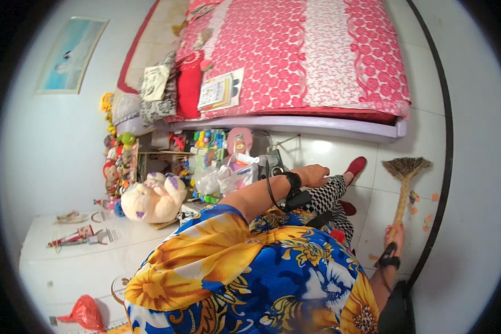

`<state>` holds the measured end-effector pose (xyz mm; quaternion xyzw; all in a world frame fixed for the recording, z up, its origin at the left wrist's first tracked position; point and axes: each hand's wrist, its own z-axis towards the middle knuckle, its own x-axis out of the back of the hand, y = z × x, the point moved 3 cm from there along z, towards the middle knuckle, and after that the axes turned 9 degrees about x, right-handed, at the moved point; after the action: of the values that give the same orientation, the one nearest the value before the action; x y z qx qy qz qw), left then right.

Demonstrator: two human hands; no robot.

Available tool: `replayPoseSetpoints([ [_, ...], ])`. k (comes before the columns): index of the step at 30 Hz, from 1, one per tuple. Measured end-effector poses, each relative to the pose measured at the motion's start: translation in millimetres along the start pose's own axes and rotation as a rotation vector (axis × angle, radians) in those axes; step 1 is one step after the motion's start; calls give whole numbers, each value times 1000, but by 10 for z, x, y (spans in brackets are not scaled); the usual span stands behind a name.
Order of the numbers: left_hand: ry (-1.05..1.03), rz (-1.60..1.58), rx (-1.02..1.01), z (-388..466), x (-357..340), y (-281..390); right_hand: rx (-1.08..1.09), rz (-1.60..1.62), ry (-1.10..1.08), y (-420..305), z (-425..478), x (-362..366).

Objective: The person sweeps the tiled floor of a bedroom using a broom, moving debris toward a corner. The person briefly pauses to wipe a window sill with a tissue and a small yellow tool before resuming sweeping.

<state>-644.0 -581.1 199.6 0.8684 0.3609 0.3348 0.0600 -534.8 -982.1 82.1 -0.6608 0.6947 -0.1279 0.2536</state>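
Note:
My right hand (395, 239) grips the handle of a straw broom (401, 200). The bristles (406, 165) fan out on the tiled floor, away from me. Small orange scraps (428, 222) lie scattered on the tiles beside the handle, close to the wall. My left hand (314, 175) is held out over my checkered trousers (327, 194) with nothing visible in it; its fingers are loosely bent and slightly apart. Both wrists wear black straps.
A bed with a pink patterned sheet (267, 54) and a pale lilac frame (309, 126) stands ahead. On the left are a plush toy (150, 200), plastic bags (238, 173) and a shelf (163, 153) with toys. A dark skirting strip (441, 167) edges the right wall.

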Motion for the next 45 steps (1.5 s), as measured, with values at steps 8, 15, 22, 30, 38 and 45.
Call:
replayPoseSetpoints([
  [8, -8, 91, 61, 208, 122, -109, -179, 251, -132, 597, 742, 881],
  [15, -6, 14, -87, 596, -217, -126, -143, 605, 168, 1081, -1173, 651],
  [22, -78, 291, -347, 782, -150, 999, 119, 403, 235, 1340, -1145, 477],
  [30, -142, 380, -478, 691, -177, 1706, 13, 405, 531, 2602, -1621, 837],
  [38, -147, 434, -564, 613, -221, 1799, 19, 644, 803, 2869, -2415, 1153],
  [45, -66, 390, -528, 888, 9, 1927, 175, 574, 602, 1576, -2015, 1056],
])
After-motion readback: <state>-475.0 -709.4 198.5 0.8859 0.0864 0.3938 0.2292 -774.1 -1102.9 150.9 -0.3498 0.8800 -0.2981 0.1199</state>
